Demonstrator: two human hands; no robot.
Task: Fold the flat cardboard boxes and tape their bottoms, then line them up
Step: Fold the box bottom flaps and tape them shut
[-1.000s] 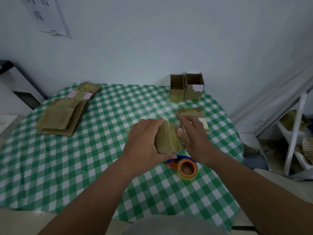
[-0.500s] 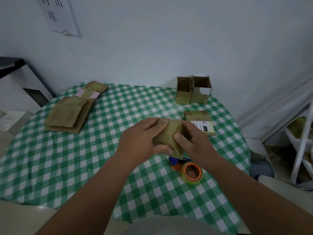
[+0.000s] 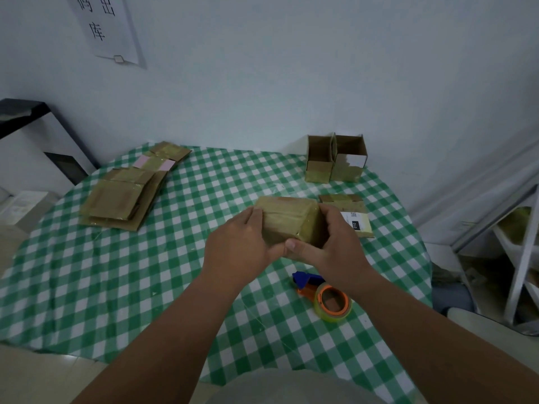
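Note:
Both my hands hold a small tape-covered cardboard box (image 3: 287, 218) above the middle of the green checked table (image 3: 87, 287). My left hand (image 3: 239, 249) grips its left side, thumb underneath. My right hand (image 3: 332, 243) grips its right end, thumb along the near edge. Two folded open boxes (image 3: 335, 158) stand side by side at the far right of the table by the wall. A flat box with a white label (image 3: 350, 217) lies just behind my right hand. A stack of flat boxes (image 3: 122, 199) lies at the far left.
An orange and blue tape dispenser with a clear tape roll (image 3: 326, 295) lies on the table near my right wrist. A white wall with a paper sign (image 3: 108, 27) stands behind. A white metal rack (image 3: 519, 258) is at the right, a dark cabinet (image 3: 35, 135) at the left.
The box has been turned in my hands so a long taped face points up, and both hands have shifted their grip to its two ends. The camera has tilted up a little.

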